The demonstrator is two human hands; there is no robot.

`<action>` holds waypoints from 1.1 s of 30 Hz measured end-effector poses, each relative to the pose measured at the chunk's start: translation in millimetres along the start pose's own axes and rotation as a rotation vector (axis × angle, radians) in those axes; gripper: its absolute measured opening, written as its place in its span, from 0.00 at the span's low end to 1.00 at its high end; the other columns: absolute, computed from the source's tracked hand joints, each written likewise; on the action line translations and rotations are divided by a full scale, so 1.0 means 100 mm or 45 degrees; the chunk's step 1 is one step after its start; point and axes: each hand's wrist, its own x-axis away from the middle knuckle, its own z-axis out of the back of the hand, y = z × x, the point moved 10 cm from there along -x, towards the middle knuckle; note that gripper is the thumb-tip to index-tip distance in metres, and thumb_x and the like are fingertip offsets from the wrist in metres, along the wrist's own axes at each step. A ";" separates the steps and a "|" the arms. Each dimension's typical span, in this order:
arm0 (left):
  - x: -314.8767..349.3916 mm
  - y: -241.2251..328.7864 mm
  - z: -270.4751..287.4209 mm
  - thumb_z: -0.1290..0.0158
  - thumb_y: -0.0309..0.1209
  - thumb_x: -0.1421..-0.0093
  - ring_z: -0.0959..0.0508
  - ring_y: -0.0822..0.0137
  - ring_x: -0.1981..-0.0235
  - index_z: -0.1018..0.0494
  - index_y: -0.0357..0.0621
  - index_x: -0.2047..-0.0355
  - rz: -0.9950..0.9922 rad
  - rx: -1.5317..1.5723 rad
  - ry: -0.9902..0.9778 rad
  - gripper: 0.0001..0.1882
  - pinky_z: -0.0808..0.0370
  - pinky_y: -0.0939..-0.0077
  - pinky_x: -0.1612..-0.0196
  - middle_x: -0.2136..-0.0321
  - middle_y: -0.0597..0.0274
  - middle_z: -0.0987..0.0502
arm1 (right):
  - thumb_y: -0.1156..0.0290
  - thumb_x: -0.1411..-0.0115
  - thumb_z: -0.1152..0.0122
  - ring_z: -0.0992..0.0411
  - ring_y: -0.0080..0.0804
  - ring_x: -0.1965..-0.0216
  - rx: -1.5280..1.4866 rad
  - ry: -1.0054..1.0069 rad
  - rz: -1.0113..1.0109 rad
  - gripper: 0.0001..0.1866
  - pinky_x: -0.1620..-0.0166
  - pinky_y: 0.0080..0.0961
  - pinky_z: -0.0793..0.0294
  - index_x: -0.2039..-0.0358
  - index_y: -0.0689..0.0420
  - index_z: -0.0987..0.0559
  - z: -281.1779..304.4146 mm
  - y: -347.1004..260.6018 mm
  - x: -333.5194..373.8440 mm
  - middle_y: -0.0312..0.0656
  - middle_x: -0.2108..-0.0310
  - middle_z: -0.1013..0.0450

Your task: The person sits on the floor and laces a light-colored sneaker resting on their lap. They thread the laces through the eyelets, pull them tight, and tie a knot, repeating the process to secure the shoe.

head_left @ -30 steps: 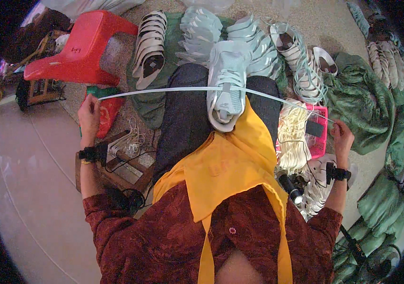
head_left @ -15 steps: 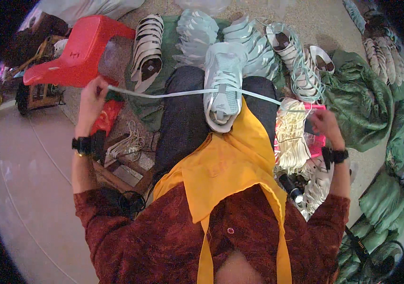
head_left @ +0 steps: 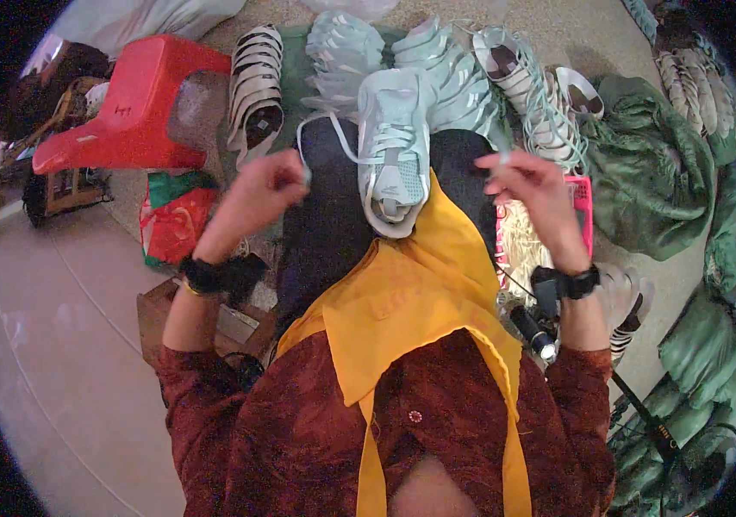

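Observation:
A pale blue lace-up shoe [head_left: 394, 155] rests upright on my dark-trousered lap, its toe pointing away from me and its heel near the yellow apron [head_left: 411, 276]. My left hand [head_left: 269, 191] is closed in a pinch on the shoelace [head_left: 338, 127], which curves slack from the shoe's upper eyelets. To the shoe's right, my right hand [head_left: 536, 189] is raised, its fingers bent. A small pale bit of lace shows at those fingertips; the rest of that side is blurred.
Rows of pale blue shoe uppers [head_left: 346, 65] and striped white ones [head_left: 256, 90] lie beyond my knees. A red plastic chair [head_left: 140, 112] stands at left. Cream laces [head_left: 523, 246] fill a pink basket [head_left: 586, 211] at right, near green cloth [head_left: 644, 181] and a small lit torch [head_left: 533, 334].
Both hands have come inward from far apart. The lace, stretched straight across the shoe before, now hangs in a loose loop on the left. The shoe stays on my lap.

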 end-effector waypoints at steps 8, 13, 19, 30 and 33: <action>-0.12 0.19 -0.43 0.42 0.23 0.38 0.24 0.77 0.72 0.27 0.41 0.70 0.187 0.439 0.113 0.04 0.26 0.81 0.66 0.72 0.68 0.24 | 0.81 0.40 0.34 0.23 0.17 0.68 -0.106 0.170 0.227 0.06 0.63 0.17 0.22 0.62 0.60 0.16 -0.42 0.15 -0.24 0.34 0.69 0.19; -0.14 0.17 -0.44 0.42 0.22 0.38 0.21 0.75 0.70 0.25 0.39 0.68 0.127 0.499 0.201 0.03 0.23 0.80 0.64 0.71 0.65 0.21 | 0.81 0.42 0.33 0.23 0.17 0.68 0.042 0.253 0.227 0.06 0.62 0.17 0.23 0.64 0.61 0.17 -0.47 0.21 -0.26 0.34 0.70 0.19; -0.13 0.09 -0.49 0.43 0.20 0.37 0.19 0.72 0.68 0.25 0.39 0.67 0.138 0.575 0.286 0.02 0.21 0.78 0.62 0.70 0.64 0.21 | 0.81 0.42 0.33 0.24 0.16 0.68 -0.135 0.295 0.245 0.04 0.63 0.16 0.24 0.66 0.61 0.18 -0.51 0.25 -0.26 0.32 0.71 0.20; -0.10 0.00 -0.53 0.45 0.17 0.37 0.18 0.70 0.65 0.30 0.39 0.68 0.184 0.628 0.322 0.06 0.19 0.76 0.60 0.68 0.62 0.23 | 0.79 0.42 0.33 0.29 0.11 0.73 0.214 0.417 0.305 0.02 0.68 0.15 0.29 0.70 0.61 0.20 -0.48 0.16 -0.20 0.30 0.76 0.23; -0.11 0.04 -0.52 0.46 0.16 0.37 0.18 0.71 0.65 0.31 0.40 0.69 0.158 0.568 0.314 0.07 0.19 0.76 0.60 0.69 0.64 0.23 | 0.79 0.42 0.33 0.29 0.11 0.72 0.196 0.408 0.254 0.03 0.68 0.15 0.29 0.70 0.61 0.20 -0.48 0.21 -0.22 0.30 0.76 0.23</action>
